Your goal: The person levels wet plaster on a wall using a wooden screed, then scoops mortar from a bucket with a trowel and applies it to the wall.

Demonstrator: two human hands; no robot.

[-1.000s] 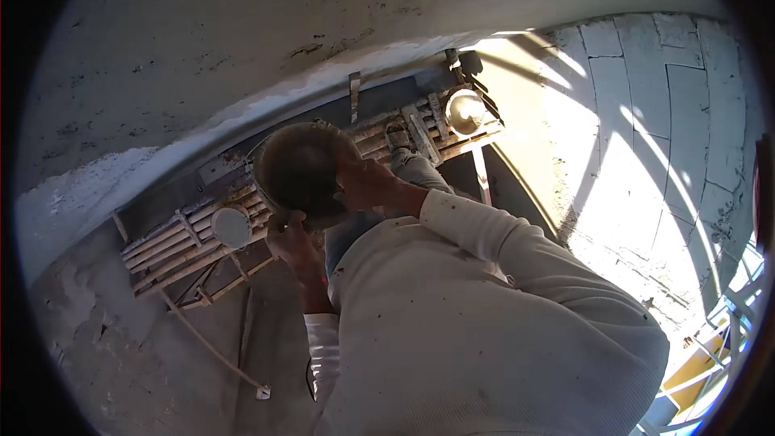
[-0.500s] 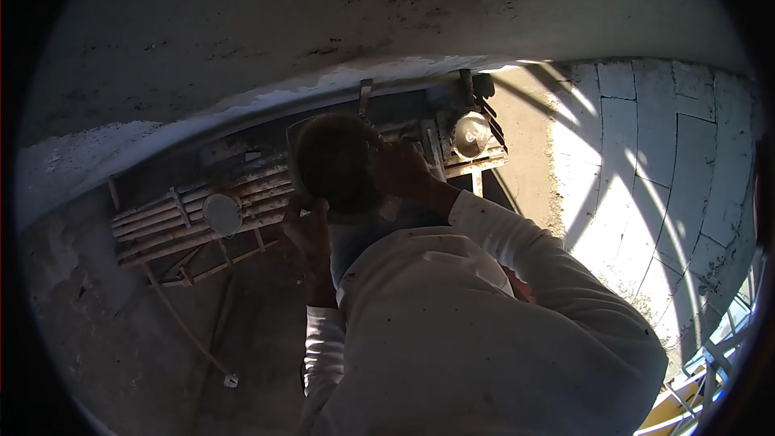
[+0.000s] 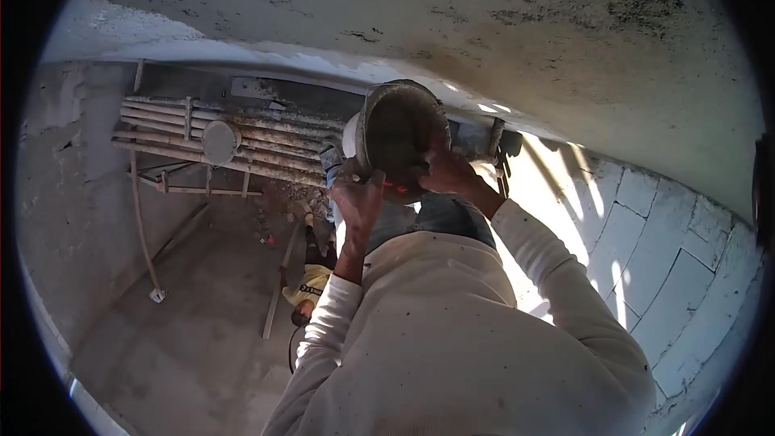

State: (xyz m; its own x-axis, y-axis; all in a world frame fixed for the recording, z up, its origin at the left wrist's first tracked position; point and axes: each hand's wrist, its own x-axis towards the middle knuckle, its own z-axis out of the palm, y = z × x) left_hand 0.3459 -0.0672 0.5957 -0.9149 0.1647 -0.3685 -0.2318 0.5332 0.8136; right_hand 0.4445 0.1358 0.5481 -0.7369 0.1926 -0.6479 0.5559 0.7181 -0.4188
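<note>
A round, mortar-stained bucket (image 3: 404, 125) is tipped so that its dark inside faces the camera. At its lower left rim my left hand (image 3: 358, 198) is closed on the edge. My right hand (image 3: 454, 171) grips the lower right side of the same rim, its fingers partly in shadow inside. Behind the bucket's left side a pale round container (image 3: 350, 136) shows in part. Both hands are in front of my waist, above the scaffold poles.
Scaffold poles (image 3: 274, 137) carry another round bucket (image 3: 219, 143) at the left. Far below, a person in a yellow shirt (image 3: 313, 281) is beside a long board (image 3: 282, 278). A plastered surface (image 3: 484, 16) spans the top, and a block wall (image 3: 670, 250) stands right.
The view has swung, and the bucket with both hands now appears farther right. More of its inside shows. The person below and the pale container behind the bucket have come into view.
</note>
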